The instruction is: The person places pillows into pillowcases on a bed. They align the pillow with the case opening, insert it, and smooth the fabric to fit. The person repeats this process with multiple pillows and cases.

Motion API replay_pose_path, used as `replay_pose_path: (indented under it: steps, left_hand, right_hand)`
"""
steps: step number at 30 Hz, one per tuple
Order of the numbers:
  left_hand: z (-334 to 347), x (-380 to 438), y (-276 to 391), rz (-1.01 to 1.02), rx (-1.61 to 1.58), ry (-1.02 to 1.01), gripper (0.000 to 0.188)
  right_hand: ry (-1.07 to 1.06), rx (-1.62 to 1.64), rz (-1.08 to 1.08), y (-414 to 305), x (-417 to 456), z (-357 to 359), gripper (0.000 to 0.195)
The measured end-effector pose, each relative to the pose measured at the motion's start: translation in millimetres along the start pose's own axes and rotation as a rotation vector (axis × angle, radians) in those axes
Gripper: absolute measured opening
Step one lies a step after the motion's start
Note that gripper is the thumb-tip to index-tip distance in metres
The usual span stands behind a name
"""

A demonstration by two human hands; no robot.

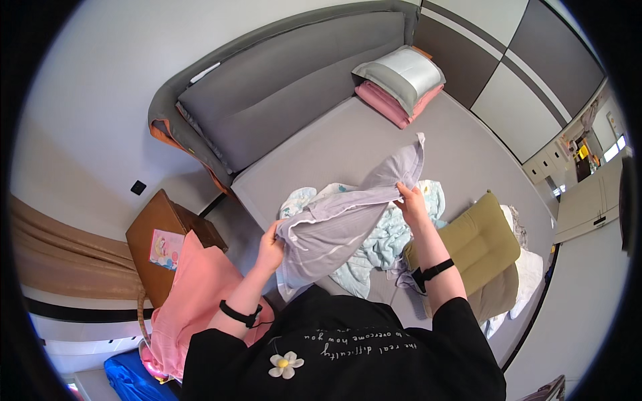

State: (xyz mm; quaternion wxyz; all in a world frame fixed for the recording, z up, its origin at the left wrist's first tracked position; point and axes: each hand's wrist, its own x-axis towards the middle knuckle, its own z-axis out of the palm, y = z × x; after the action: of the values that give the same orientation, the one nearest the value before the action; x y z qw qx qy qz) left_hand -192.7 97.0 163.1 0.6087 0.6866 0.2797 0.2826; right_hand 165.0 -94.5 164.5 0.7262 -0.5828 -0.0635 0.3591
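Observation:
Both of my hands grip a light grey-lavender pillow [331, 240] with white edging, held up in front of my body. My left hand [271, 249] pinches its near-left corner. My right hand [412, 204] grasps the edge on the right, where the fabric bunches under the fingers. One pillow corner points up and away past that hand. Beneath the pillow a pale blue patterned quilt [385, 245] lies crumpled on the grey mattress [321, 155]; the pillow covers part of it.
Olive cushions [476, 240] and white cloth [529, 278] lie to the right. Folded pink bedding [383, 105] under a grey-white pillow [409, 75] sits at the far corner. A grey headboard [296, 90] runs along the back. Left are a wooden cabinet [155, 220] and pink cloth [195, 290].

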Motion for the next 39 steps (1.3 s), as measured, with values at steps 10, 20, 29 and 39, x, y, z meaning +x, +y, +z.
replay_pose_path:
  steps: [10, 20, 29, 39]
  left_hand:
    - [-13.5, 119.6, -6.6, -0.239, -0.405, 0.288, 0.039]
    - [-148.6, 290.7, -130.5, -0.193, -0.012, 0.745, 0.062]
    - [-55.4, 194.6, -285.0, -0.924, 0.3, 0.361, 0.073]
    - [30.8, 182.4, -311.2, -1.027, -0.027, -0.131, 0.049]
  right_hand:
    - [0.012, -0.237, -0.192, -86.9, 108.1, 116.5, 0.023]
    - [-0.419, -0.435, -0.152, -36.7, 164.2, 217.5, 0.061]
    - [-0.168, -0.56, 0.365, 96.9, 95.4, 53.1, 0.048]
    - [0.134, -0.481, 0.459, 145.5, 28.9, -35.4, 0.043]
